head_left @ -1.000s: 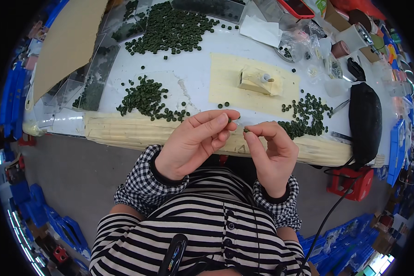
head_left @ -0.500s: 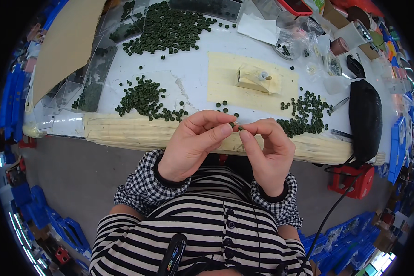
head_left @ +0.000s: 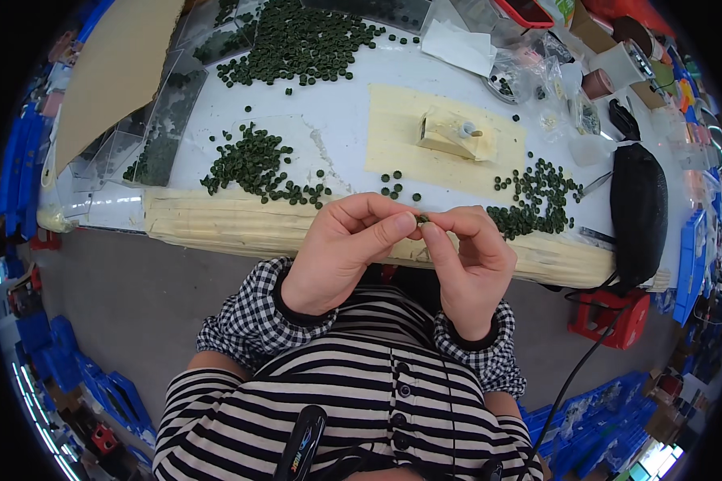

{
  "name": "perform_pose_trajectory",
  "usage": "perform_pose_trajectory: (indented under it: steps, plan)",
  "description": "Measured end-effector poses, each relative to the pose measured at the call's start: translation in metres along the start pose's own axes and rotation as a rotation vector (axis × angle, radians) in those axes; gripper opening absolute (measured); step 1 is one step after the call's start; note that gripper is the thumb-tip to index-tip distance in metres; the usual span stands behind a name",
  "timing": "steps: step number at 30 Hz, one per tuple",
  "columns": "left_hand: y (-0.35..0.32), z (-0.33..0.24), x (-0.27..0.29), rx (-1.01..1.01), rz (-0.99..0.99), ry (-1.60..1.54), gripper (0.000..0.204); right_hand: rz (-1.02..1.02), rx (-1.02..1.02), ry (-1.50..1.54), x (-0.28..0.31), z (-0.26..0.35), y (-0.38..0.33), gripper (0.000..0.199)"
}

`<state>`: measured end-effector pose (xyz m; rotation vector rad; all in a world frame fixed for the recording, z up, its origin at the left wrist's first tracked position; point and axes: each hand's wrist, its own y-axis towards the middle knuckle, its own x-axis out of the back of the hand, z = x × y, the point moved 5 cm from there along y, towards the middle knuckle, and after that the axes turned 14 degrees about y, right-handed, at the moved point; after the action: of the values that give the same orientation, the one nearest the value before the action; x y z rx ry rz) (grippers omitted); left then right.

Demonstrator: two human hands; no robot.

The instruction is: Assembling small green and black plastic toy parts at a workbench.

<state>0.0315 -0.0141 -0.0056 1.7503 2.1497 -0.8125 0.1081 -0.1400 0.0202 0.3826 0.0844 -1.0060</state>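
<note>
My left hand (head_left: 349, 250) and my right hand (head_left: 469, 260) meet fingertip to fingertip above the table's front edge. Between their pinched thumbs and forefingers shows a small dark green round piece (head_left: 423, 218); the fingers cover most of it, and I cannot tell whether there is more than one. Just beyond the fingers, several loose green pieces (head_left: 391, 191) lie on the white tabletop. One pile of such pieces (head_left: 253, 164) lies to the left of my hands, another heap (head_left: 541, 196) to the right.
A larger heap of green pieces (head_left: 297, 44) spreads at the back left, beside clear flat trays (head_left: 172, 128) and a cardboard sheet (head_left: 108, 76). A taped block (head_left: 449, 136) with a small peg stands mid-table. A black pouch (head_left: 638, 212) lies right, tweezers (head_left: 596, 183) beside it.
My fingertips have come closer together around the green piece, where a small gap showed before. The whole view has shifted slightly. The piles lie as they did.
</note>
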Motion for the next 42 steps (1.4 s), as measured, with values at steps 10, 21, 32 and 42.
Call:
perform_pose_trajectory:
  steps: [10,21,32,42]
  plan:
    - [0.001,0.007,-0.001,0.005,-0.078,-0.045,0.013,0.09,0.379,-0.339,-0.011,0.016,-0.002,0.026]
    - [0.0,-0.004,-0.006,-0.287,-0.236,0.244,0.01,0.15,0.267,-0.238,-0.008,0.011,-0.006,0.034]
    - [-0.013,-0.038,-0.009,-0.573,-0.312,1.004,0.021,0.137,0.295,-0.215,-0.002,0.012,-0.008,0.034]
    - [-0.011,-0.038,-0.005,-0.56,-0.273,0.939,0.021,0.196,0.254,-0.219,-0.003,0.015,-0.006,0.035]
